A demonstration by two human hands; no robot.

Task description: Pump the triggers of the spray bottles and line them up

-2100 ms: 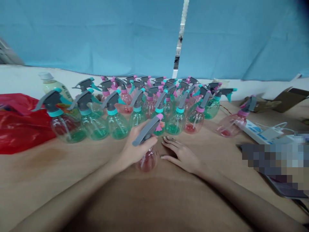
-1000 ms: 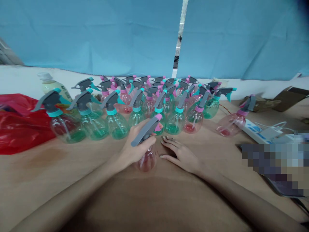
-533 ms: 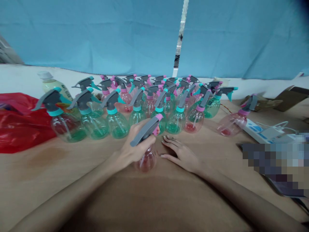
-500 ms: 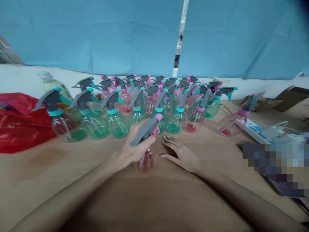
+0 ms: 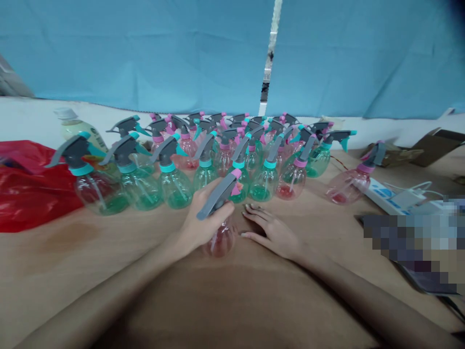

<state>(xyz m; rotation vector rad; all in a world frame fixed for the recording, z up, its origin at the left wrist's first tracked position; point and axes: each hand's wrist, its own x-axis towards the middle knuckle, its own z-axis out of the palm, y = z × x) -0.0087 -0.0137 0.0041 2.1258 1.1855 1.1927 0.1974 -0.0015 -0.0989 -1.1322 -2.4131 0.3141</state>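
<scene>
My left hand (image 5: 201, 220) is wrapped round the neck of a pink spray bottle (image 5: 220, 238) with a grey trigger head (image 5: 218, 195), which stands upright on the brown table (image 5: 109, 252). A finger lies on its pink trigger. My right hand (image 5: 272, 230) rests flat on the table just right of that bottle, fingers stretched out and holding nothing. Behind both hands stand several rows of green spray bottles (image 5: 174, 182) and pink ones (image 5: 290, 179) with grey heads.
A red plastic bag (image 5: 25, 189) lies at the left, with a pale drink bottle (image 5: 76, 128) behind it. One pink spray bottle (image 5: 350, 182) stands apart at the right beside a white power strip (image 5: 385, 196). Cardboard (image 5: 436, 145) lies far right. A blue curtain (image 5: 145, 53) hangs behind.
The spray bottle's head has tilted very slightly in my left hand. My right hand has stayed flat in the same place.
</scene>
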